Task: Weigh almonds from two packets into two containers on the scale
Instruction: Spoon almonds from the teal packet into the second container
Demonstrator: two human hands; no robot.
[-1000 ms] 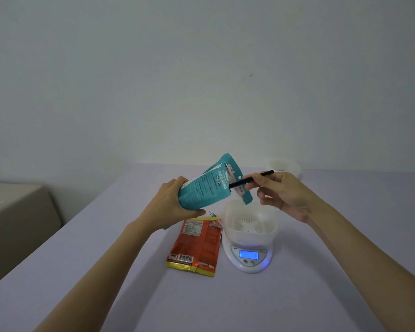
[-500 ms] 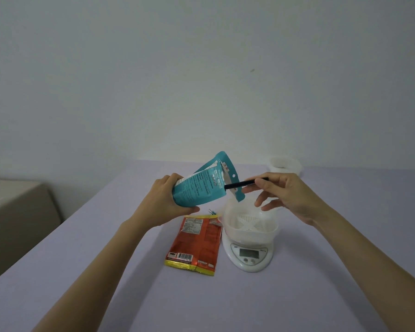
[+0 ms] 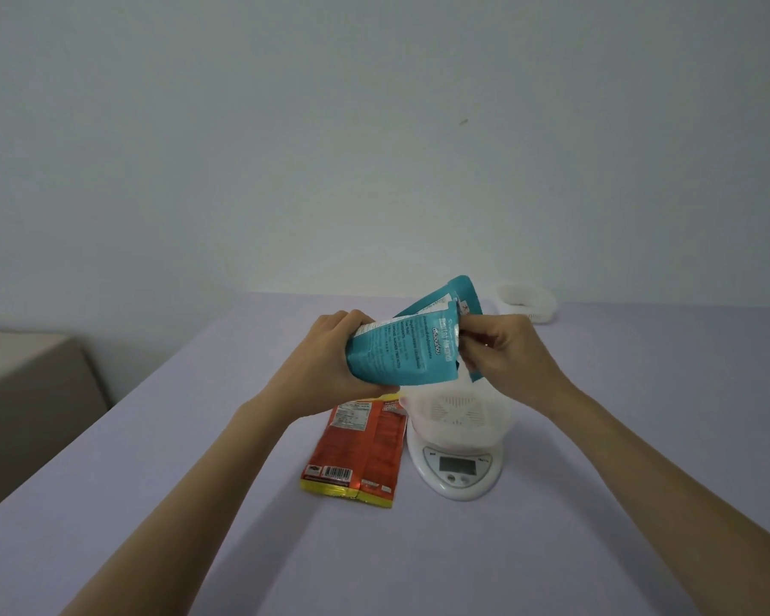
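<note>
Fingers of your left hand [image 3: 325, 357] curl round the base end of the teal packet [image 3: 401, 353], with the thumb underneath. Those of your right hand [image 3: 503, 355] are bent and pinch the packet's upper edge at its mouth. Both hands thus grip the same packet, which you hold in the air, lying tilted with the mouth end raised toward the right. It sits just above and slightly behind the container [image 3: 463, 415] on the scale [image 3: 459, 471].

Whether the mouth is fully open cannot be told; the top edge appears parted where you pinch it.

Findings on progress:
- The container on the scale shows its slotted white floor and no almonds, so no portion appears to have been poured.
- The scale's display is dim and its reading is not legible.
- The red packet [image 3: 361, 446] lies flat on the table [image 3: 152, 482], just beside the scale on its left, and neither hand touches it.
- The second container [image 3: 525, 302] stands well apart at the far edge of the table; its contents are not visible.

Assessment: you are at the opening stage of the first packet. Both pours, both weighings and the exchange of containers on the scale remain to be done.
</note>
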